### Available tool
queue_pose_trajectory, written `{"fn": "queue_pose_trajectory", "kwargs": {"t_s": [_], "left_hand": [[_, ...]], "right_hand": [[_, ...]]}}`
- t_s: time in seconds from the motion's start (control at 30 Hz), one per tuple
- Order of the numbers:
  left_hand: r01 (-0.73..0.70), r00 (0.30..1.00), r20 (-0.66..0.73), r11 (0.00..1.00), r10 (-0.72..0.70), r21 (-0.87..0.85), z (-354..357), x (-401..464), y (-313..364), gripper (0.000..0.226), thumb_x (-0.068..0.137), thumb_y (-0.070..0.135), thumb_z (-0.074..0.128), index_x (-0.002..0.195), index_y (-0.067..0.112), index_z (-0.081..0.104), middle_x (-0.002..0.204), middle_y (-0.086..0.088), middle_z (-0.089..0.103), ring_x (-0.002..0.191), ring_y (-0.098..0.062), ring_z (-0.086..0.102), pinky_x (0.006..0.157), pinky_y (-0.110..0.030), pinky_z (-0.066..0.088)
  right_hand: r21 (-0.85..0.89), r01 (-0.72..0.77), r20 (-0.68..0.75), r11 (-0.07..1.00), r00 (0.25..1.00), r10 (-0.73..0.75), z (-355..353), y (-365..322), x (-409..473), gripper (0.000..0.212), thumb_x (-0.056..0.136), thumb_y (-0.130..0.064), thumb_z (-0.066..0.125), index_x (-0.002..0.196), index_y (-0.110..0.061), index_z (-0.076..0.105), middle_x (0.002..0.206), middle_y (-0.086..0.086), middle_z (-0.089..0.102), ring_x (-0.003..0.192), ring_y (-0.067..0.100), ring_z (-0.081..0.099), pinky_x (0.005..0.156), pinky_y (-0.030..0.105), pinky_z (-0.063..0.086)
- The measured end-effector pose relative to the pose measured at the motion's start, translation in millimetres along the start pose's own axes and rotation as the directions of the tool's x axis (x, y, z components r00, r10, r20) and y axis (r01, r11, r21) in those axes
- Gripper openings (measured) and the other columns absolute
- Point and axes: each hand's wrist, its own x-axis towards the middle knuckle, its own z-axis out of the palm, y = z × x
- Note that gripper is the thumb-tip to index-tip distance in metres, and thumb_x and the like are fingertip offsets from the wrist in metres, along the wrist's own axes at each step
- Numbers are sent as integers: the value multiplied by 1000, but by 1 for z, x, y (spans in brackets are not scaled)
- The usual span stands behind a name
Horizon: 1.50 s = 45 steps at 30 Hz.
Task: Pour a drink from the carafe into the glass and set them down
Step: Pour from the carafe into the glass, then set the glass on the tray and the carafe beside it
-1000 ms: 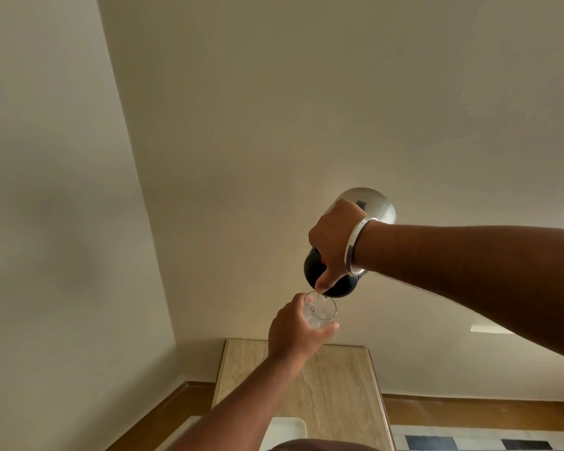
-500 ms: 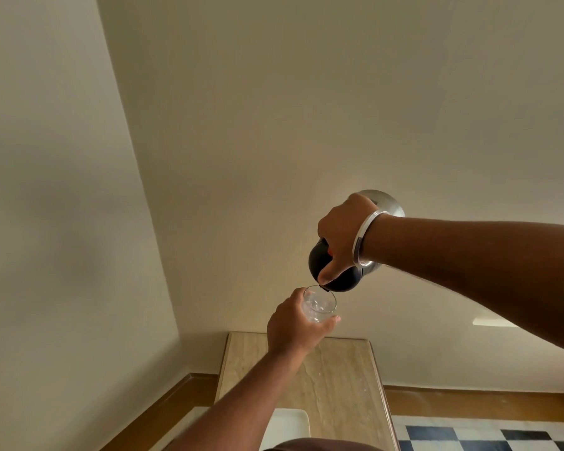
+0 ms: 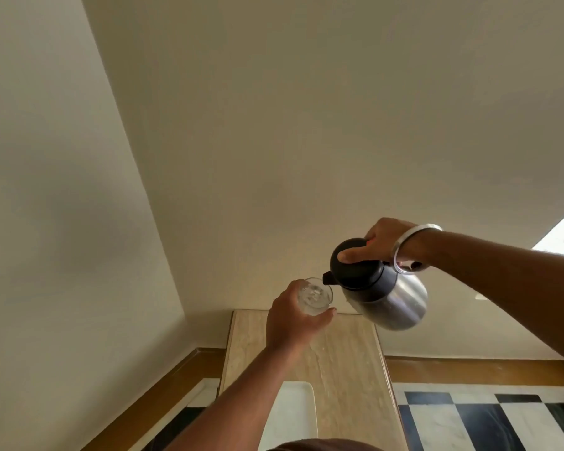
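My right hand [image 3: 383,240] grips the handle of a steel carafe [image 3: 394,304] with a black lid, thumb pressed on the lid. The carafe is tilted only a little to the left, its black spout touching or just over the rim of the glass. My left hand [image 3: 290,323] holds the clear glass [image 3: 315,296] from below and the side, in the air above a narrow marble-topped table [image 3: 345,369]. Clear liquid shows inside the glass. No stream is visible at the spout.
A white tray [image 3: 293,415] lies on the table's near end. Plain walls meet in a corner at the left. A brown skirting and a black-and-white checkered floor [image 3: 489,418] flank the table. A silver bangle sits on my right wrist.
The carafe has swung back from a steep pour towards upright and shifted to the right. The glass stays in my left hand, slightly lower. The view has dropped towards the table.
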Motion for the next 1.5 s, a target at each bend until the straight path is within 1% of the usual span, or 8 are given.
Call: {"fn": "queue_pose_trajectory", "kwargs": {"t_s": [0.17,0.43,0.7,0.87,1.07,1.2,1.3,1.5], "left_hand": [[0,999,52,1000,1,-16,2,-11,-27,70,56,62,84,114,38,54,106,14,56,92,-1,54,72,-17,49],[82,979,189,997,-81,3,5,-29,-72,71,59,53,88,119,32,58,107,6,48,91,-10,54,71,-17,51],[185,961,192,980,-197,77,13,-51,-108,73,61,54,87,123,36,55,116,8,47,96,-12,55,73,-22,54],[285,938,173,953,-299,102,28,-66,-130,70,58,54,86,119,41,53,113,13,45,93,-6,53,71,-15,46],[381,893,196,912,-406,151,57,-92,-176,70,61,36,91,119,40,54,114,18,40,105,-9,49,81,-17,42],[438,869,183,887,-460,148,83,-108,-212,72,61,34,93,122,35,53,121,9,48,108,-11,48,92,-33,49],[439,865,194,885,-463,158,102,-119,-240,74,61,39,92,122,42,50,121,13,49,108,-7,48,90,-31,49],[389,883,202,902,-423,187,132,-126,-297,75,59,39,93,118,47,47,118,15,51,106,-2,47,87,-22,42]], "right_hand": [[220,-229,72,948,973,218,49,28,2,74,64,-79,68,81,-7,72,72,6,72,59,18,62,54,27,43],[576,-528,170,624,824,540,144,42,-6,78,59,-78,73,84,-4,70,76,12,73,67,27,68,61,36,55],[796,-569,289,208,658,695,224,58,-26,69,57,-76,77,78,-11,61,76,11,67,68,30,65,52,35,47],[830,-555,358,47,596,719,274,77,-33,60,58,-78,73,69,-20,58,74,6,65,72,30,63,69,46,52],[857,-500,412,-127,517,750,339,104,-34,59,70,-73,70,92,-17,72,84,1,70,79,24,64,81,44,51],[862,-482,420,-158,503,755,374,124,-21,45,75,-67,71,84,-22,70,81,-3,67,90,27,63,91,47,50],[880,-454,383,-139,504,774,401,138,-13,51,77,-62,71,88,-12,74,87,4,72,91,27,65,89,44,51],[924,-371,276,-92,483,831,445,149,-2,41,78,-61,70,71,-20,69,74,-2,70,78,19,66,71,34,53]]}}
